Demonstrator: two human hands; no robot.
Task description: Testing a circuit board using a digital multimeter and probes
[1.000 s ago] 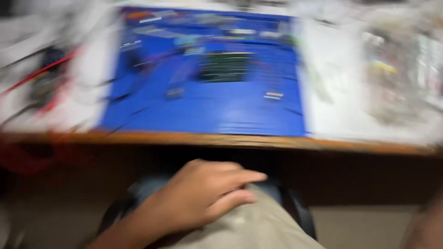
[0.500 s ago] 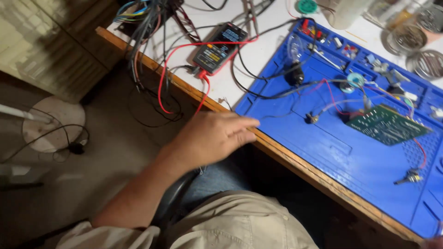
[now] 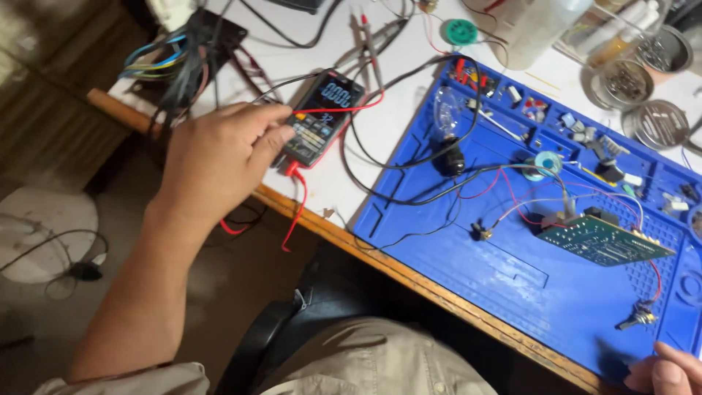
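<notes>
A: Biggest thing first: what fills the bench?

B: A blue work mat, spreading from the centre out to three and five o'clock, lying on a white bench top with a wooden front edge.

A: And the hands?

B: The left hand is at about ten o'clock, arm stretched up from seven. Its fingers are loosely curled and its thumb touches the left edge of a digital multimeter; I cannot tell whether it truly grips it. The right hand only shows at the five o'clock corner, fingertips resting on the mat's near edge, holding nothing I can see.

A: Where exactly is the meter?

B: Around eleven o'clock, flat on the white top just left of the mat, its screen lit, red and black leads running off it.

A: Next down in size?

B: A green circuit board at three o'clock on the mat, tilted, with thin wires attached. Then a clear light bulb in a black socket at one o'clock, lying on the mat. Round metal tins sit beyond the mat at two o'clock. Smallest, a little knobbed part at four o'clock, wired to the board.
</notes>
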